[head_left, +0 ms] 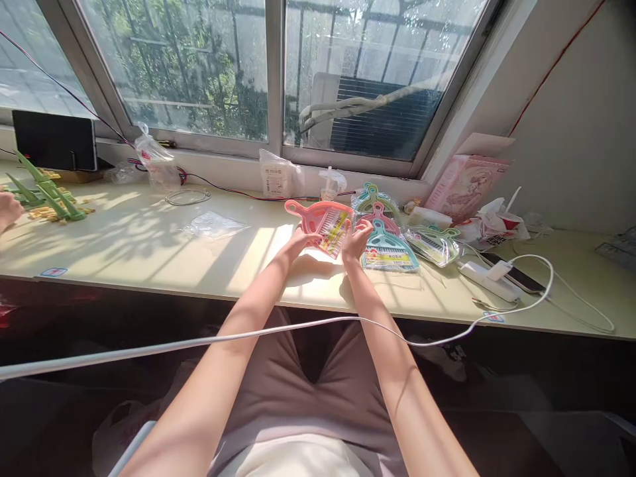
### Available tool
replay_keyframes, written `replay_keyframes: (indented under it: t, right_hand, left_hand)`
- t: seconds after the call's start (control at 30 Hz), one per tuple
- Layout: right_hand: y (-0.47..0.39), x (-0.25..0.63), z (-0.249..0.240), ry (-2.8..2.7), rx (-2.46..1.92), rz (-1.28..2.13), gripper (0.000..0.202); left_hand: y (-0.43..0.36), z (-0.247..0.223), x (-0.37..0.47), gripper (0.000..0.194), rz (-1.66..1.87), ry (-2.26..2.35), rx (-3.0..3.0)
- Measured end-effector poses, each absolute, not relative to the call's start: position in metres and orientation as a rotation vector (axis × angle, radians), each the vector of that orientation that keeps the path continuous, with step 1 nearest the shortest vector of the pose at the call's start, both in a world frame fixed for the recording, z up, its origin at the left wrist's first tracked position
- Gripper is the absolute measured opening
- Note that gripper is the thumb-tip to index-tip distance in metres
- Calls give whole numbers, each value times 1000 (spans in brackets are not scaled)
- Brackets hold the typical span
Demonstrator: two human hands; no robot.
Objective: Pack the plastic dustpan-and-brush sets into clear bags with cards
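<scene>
Between my two hands a pink mini dustpan, with a white-bristled brush and a yellow label on it, is held tilted just above the desk. My left hand is closed on its lower left edge. My right hand grips its right edge, with the fingers partly bent. Right beside that hand lies a blue dustpan set in clear wrapping. Behind it are another pink dustpan set and a green one. More wrapped green sets lie to the right.
A white cable crosses in front of my arms to a power strip beside a dark phone. Clear plastic film lies on the desk. At far left, another person's hand is near green-and-yellow pieces.
</scene>
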State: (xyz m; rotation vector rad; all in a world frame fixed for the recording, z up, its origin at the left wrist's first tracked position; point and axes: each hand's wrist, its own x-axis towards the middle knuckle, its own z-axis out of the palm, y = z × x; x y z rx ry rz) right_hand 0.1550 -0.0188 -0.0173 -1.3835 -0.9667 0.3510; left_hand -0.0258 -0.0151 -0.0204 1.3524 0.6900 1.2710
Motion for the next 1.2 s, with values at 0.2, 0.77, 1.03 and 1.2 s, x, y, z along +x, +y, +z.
replay_keyframes:
  t: [0.2,0.77,1.03,1.2]
  right_hand:
    - [-6,156,-30,-1118,-1026,999,17]
    - [-18,165,-28,-957,-913,1100,22]
    - [-14,168,-26,-814,-931,1059,24]
    - [-14,164,-24,-779,-925,1081,20]
  left_hand:
    - [-18,-15,-29,77,1326,652,1288]
    - [-32,-3,-34,87,1155,843,1503]
    - [-12,-1,-76,62,1449,2065,1378]
    - [0,-23,-114,60,1135,2465,1339]
